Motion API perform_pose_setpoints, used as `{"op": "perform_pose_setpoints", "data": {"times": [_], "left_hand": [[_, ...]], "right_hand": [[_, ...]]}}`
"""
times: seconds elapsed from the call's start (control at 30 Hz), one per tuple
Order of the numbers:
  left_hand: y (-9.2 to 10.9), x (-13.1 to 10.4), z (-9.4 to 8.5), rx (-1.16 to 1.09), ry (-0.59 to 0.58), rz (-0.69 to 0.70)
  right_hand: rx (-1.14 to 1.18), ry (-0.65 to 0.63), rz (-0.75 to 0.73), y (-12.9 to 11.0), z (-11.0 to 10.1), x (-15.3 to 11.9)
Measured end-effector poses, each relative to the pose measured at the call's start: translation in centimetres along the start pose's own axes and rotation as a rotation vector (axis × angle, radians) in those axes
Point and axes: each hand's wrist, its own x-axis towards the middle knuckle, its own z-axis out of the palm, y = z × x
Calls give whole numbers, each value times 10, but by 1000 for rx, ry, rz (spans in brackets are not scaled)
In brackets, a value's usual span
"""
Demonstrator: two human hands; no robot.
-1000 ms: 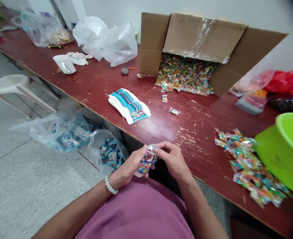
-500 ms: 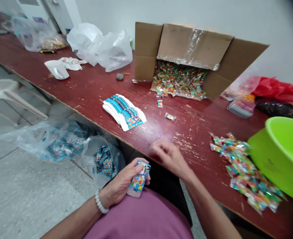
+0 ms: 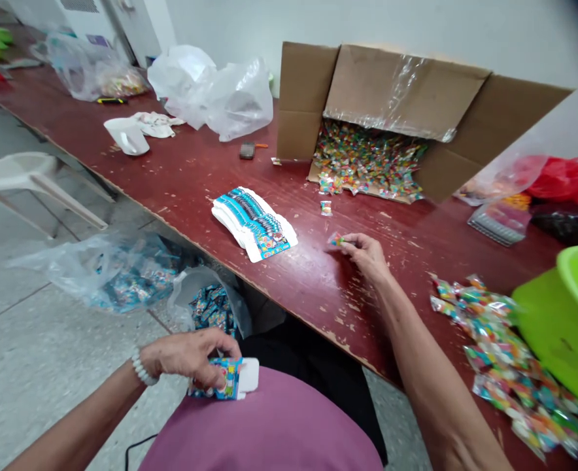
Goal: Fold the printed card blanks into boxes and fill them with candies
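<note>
A small blue printed box (image 3: 231,379) with its white end flap open rests against the purple shirt, and my left hand (image 3: 191,356) grips it from above. On the red table my right hand (image 3: 367,255) pinches one wrapped candy (image 3: 335,239) between thumb and fingers. Left of that candy lies a fanned stack of flat blue and white cartons (image 3: 254,222). Another wrapped candy (image 3: 326,208) lies alone in front of a cardboard box (image 3: 303,82) tipped open toward me, with many wrapped candies (image 3: 367,160) inside.
A pile of wrapped candies (image 3: 509,353) lies beside a green basin (image 3: 554,320) at the right. Plastic bags (image 3: 235,98) and a white mug (image 3: 127,137) stand at the back left. Bags with blue packs (image 3: 136,275) and a white stool (image 3: 19,173) are on the floor side.
My right hand has moved forward and right onto the table and taken hold of a candy. My left hand has moved left and turned the blue box, whose white flap now shows.
</note>
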Motion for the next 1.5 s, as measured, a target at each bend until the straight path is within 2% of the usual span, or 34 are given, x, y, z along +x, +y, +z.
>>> {"op": "perform_pose_setpoints", "data": {"times": [0.2,0.27,0.37,0.43,0.5,0.57,0.67,0.73,0.93,1.0,1.07,1.17,1.23,1.27,1.33,1.43,1.5], "left_hand": [[35,23,23,-293,237,263],[45,30,32,-305,236,320],[52,35,46,-250,226,368],[53,37,55,-203,255,362],[54,39,63,-227,290,368],[54,41,67,-368,299,387],[53,46,69,-646,271,408],[53,47,69,-738,276,427],[56,46,78,-729,350,584],[56,46,80,-695,357,574],[56,47,80,-716,359,538],[53,50,78,-868,257,457],[51,53,76,-981,139,411],[50,54,76,-1013,108,395],[48,56,77,-1013,123,382],[47,57,80,-885,262,419],[47,57,82,-802,300,429]], "right_hand": [[385,-311,71,-45,9,-79],[365,-423,41,-57,11,-103],[150,-532,-132,-71,14,-128],[37,-548,-282,-77,16,-136],[70,-564,-340,-82,18,-140],[245,-537,-257,-84,19,-141],[508,-348,-47,-82,20,-141],[587,-292,50,-79,23,-144],[792,-541,194,-76,44,-163],[823,-553,221,-76,50,-167],[790,-453,162,-76,55,-170],[569,-261,-123,-74,54,-172],[394,-272,-283,-71,50,-172],[340,-315,-311,-70,48,-172],[331,-393,-246,-67,45,-171],[488,-445,-30,-66,46,-170],[580,-467,66,-67,48,-169]]}}
